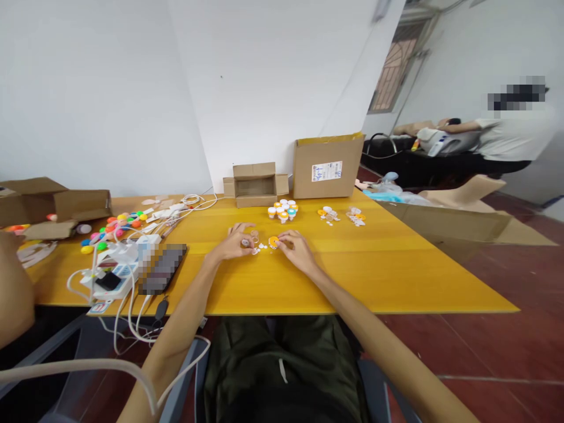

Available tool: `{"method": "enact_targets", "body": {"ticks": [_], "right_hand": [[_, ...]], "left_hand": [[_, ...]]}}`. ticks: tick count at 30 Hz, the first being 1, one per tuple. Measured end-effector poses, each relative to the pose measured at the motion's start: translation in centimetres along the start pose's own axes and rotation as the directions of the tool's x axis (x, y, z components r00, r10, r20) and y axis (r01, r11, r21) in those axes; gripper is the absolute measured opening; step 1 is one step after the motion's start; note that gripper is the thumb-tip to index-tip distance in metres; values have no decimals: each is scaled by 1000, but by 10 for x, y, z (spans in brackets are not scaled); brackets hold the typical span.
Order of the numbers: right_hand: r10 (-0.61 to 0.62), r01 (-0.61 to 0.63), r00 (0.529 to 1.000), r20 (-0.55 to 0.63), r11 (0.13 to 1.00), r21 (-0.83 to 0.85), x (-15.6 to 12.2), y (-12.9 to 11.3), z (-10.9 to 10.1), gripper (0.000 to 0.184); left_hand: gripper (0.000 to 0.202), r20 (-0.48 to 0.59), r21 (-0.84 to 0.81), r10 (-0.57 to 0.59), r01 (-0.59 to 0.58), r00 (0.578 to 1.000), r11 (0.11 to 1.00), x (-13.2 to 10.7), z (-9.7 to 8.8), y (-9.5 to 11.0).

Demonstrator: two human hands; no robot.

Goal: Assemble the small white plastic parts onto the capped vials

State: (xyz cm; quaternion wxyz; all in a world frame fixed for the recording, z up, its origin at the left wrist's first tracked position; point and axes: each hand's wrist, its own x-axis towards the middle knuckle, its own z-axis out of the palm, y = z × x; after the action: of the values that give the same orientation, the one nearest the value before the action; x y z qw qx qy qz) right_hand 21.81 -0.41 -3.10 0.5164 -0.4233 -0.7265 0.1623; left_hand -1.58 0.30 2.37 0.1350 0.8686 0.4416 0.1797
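Note:
My right hand (296, 248) pinches an orange disc-like piece with a white edge (273, 241) just above the table. My left hand (234, 243) is curled, its thumb and fingertips closed around a small white part (254, 251). Beside those fingers is a see-through ring-shaped piece (254, 235); whether it is touched I cannot tell. Between both hands lie several tiny white parts (263, 246). Farther back stands a cluster of small white pieces with orange and teal (283, 210). To its right are loose orange, white and see-through parts (328, 214).
A small open carton (255, 187) and a larger cardboard box (326, 167) stand at the table's back. On the left are a power strip (118, 276) with cables, a phone (163, 268) and colourful balls (118, 226). Another person's arm (15, 288) reaches in at left; someone sits far right.

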Motion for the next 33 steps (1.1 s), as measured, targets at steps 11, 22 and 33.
{"method": "enact_targets", "body": {"ticks": [11, 22, 33], "right_hand": [[14, -14, 1000, 26, 1000, -22, 0, 0, -1, 13], [-35, 39, 997, 64, 998, -56, -1, -3, -3, 18], [-188, 210, 960, 209, 974, -86, -5, -15, -4, 20]], "left_hand": [[13, 26, 23, 2, -2, 1000, 1000, 1, 0, 0], [12, -30, 79, 23, -21, 999, 997, 1, 4, -9], [20, -156, 133, 70, -49, 985, 990, 1, 8, 10]]}}
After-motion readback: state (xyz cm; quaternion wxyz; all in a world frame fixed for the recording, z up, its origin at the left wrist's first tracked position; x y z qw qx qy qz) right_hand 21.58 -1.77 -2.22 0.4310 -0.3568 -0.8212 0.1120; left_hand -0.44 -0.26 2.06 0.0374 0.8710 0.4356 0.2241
